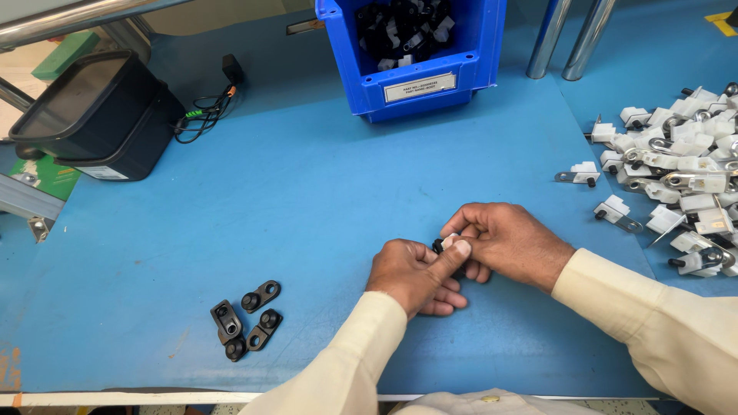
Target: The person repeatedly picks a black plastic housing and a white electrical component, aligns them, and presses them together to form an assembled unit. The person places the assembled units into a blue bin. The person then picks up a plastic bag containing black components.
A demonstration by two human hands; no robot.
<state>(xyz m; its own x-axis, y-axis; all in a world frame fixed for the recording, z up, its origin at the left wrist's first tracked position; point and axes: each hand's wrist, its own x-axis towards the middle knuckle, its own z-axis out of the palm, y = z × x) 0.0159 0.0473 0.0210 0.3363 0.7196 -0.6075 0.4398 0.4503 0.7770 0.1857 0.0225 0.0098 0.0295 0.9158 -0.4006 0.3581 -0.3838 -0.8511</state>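
My left hand (413, 277) and my right hand (507, 242) meet over the blue table (292, 200), fingers closed together on one small white plastic part with a black knob (444, 243). The left thumb presses on top of it; the right fingers pinch it from the other side. Most of the part is hidden by the fingers. Both wrists are in cream sleeves. To the left of my hands lie three black metal brackets (247, 319) with round holes, close together on the table.
A blue bin (419, 81) with black and white parts stands at the back centre. A heap of white-and-metal assembled parts (684, 177) covers the right side. A black box (100, 115) and a cable (204, 111) sit at the back left. Two metal posts (573, 34) rise behind.
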